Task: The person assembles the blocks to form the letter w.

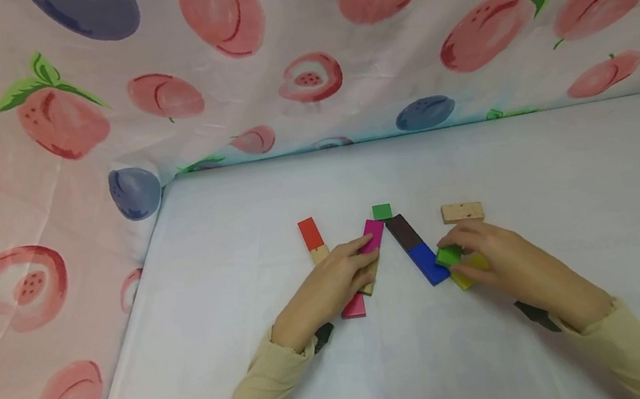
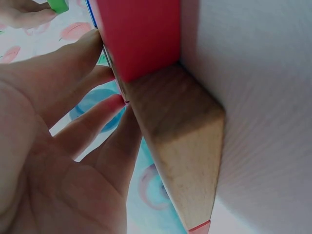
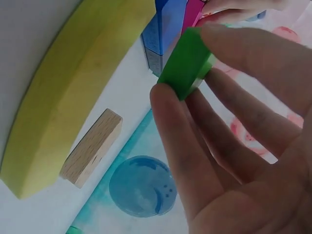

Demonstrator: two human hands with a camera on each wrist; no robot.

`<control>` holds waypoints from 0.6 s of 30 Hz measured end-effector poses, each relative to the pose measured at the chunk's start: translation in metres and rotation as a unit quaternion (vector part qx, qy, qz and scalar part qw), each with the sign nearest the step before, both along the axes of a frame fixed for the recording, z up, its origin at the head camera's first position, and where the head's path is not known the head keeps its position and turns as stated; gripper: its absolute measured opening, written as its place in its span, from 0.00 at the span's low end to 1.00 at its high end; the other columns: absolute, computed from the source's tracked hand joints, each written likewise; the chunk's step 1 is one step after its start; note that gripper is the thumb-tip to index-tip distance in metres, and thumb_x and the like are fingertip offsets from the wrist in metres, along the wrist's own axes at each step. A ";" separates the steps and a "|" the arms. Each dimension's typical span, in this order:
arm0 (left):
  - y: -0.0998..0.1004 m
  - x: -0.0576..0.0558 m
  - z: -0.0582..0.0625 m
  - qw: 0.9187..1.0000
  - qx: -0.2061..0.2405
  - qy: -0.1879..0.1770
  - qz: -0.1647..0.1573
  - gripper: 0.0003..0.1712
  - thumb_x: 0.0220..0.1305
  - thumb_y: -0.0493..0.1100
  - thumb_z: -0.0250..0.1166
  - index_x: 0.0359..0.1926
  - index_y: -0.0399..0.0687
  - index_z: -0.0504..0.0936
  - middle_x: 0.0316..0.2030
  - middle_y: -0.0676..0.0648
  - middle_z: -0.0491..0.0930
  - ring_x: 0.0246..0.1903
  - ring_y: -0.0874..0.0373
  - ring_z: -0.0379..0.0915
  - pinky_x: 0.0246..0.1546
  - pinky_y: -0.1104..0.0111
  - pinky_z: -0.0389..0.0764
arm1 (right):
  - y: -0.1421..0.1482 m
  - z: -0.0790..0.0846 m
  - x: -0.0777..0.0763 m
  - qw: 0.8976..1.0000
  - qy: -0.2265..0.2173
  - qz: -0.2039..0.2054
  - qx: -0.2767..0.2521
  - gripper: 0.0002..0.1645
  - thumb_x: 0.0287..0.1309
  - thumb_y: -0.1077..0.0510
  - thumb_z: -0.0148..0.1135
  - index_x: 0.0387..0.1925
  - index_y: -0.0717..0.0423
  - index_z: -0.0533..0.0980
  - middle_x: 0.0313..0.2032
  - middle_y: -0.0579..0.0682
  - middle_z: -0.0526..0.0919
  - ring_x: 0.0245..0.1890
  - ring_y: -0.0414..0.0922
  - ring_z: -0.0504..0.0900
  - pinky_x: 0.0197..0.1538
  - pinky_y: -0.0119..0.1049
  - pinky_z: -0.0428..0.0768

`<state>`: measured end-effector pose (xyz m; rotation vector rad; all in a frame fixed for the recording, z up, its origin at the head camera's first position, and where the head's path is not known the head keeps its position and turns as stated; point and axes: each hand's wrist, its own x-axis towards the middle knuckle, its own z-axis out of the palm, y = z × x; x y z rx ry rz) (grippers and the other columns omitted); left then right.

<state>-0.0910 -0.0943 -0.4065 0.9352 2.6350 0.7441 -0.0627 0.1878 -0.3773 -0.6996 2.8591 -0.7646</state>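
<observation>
My right hand [image 1: 492,253] pinches a small green block [image 3: 185,63] between thumb and fingertips. In the head view that block overlaps the lower end of a blue block [image 1: 429,264] and a yellow block [image 1: 462,280], partly hidden by the hand. My left hand [image 1: 333,287] rests its extended fingers on a magenta block [image 1: 372,236] and the plain wooden block [image 1: 368,287] below it. These two form a slanted line. A pinkish-red block [image 1: 353,307] lies flat beside the wooden one's lower end, partly under the hand.
Further left, an orange-red block [image 1: 310,233] meets another wooden block [image 1: 320,254]. A dark brown block [image 1: 403,232] continues the blue one upward. A second green block [image 1: 382,211] lies at the top middle, and a loose wooden block [image 1: 462,211] lies behind my right hand.
</observation>
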 end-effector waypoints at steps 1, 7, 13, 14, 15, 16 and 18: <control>0.000 0.000 0.000 1.000 0.000 0.000 0.000 0.26 0.71 0.41 0.61 0.67 0.42 0.73 0.73 0.43 0.63 0.72 0.50 0.60 0.67 0.64 0.70 | 0.000 0.000 0.001 1.000 0.001 0.003 -0.001 0.19 0.54 0.62 0.73 0.48 0.56 0.81 0.51 0.56 0.80 0.47 0.51 0.83 0.48 0.49 0.85; 0.000 0.000 0.000 1.000 0.001 0.000 0.001 0.25 0.71 0.41 0.62 0.67 0.42 0.73 0.73 0.43 0.63 0.72 0.50 0.60 0.67 0.64 0.70 | -0.001 -0.002 0.004 1.000 0.019 0.025 -0.005 0.18 0.52 0.62 0.75 0.46 0.55 0.82 0.45 0.49 0.81 0.42 0.44 0.82 0.44 0.42 0.86; 0.001 0.000 0.001 1.000 0.011 0.003 -0.002 0.25 0.70 0.41 0.62 0.66 0.40 0.74 0.72 0.43 0.63 0.71 0.49 0.61 0.66 0.63 0.70 | -0.001 -0.002 0.008 0.999 0.023 0.045 -0.011 0.17 0.51 0.62 0.76 0.45 0.53 0.83 0.43 0.46 0.82 0.41 0.42 0.82 0.43 0.40 0.86; 0.001 0.000 0.001 1.000 0.012 0.003 -0.002 0.25 0.70 0.40 0.62 0.66 0.40 0.74 0.72 0.42 0.63 0.71 0.49 0.61 0.66 0.63 0.70 | -0.002 -0.002 0.009 0.998 0.024 0.048 -0.012 0.18 0.50 0.62 0.76 0.45 0.53 0.83 0.43 0.45 0.82 0.41 0.41 0.81 0.43 0.39 0.86; 0.001 0.000 0.001 1.000 0.013 0.004 -0.003 0.25 0.70 0.40 0.62 0.66 0.40 0.74 0.72 0.42 0.63 0.71 0.48 0.61 0.66 0.63 0.70 | -0.002 -0.002 0.010 0.998 0.024 0.051 -0.013 0.18 0.50 0.62 0.76 0.45 0.53 0.83 0.43 0.45 0.81 0.41 0.41 0.81 0.43 0.38 0.86; 0.000 0.000 0.001 1.000 0.012 0.005 -0.003 0.25 0.70 0.40 0.62 0.66 0.40 0.74 0.72 0.42 0.63 0.71 0.48 0.62 0.66 0.63 0.71 | -0.002 -0.002 0.011 0.998 0.026 0.054 -0.013 0.18 0.50 0.62 0.76 0.44 0.52 0.83 0.43 0.44 0.81 0.41 0.40 0.81 0.43 0.38 0.86; 0.000 0.001 0.002 1.000 0.008 0.005 -0.003 0.25 0.71 0.40 0.62 0.66 0.40 0.74 0.72 0.42 0.63 0.71 0.48 0.61 0.66 0.63 0.71 | -0.001 -0.003 0.012 0.998 0.027 0.058 -0.013 0.18 0.49 0.63 0.76 0.44 0.52 0.83 0.42 0.43 0.81 0.40 0.40 0.81 0.42 0.37 0.86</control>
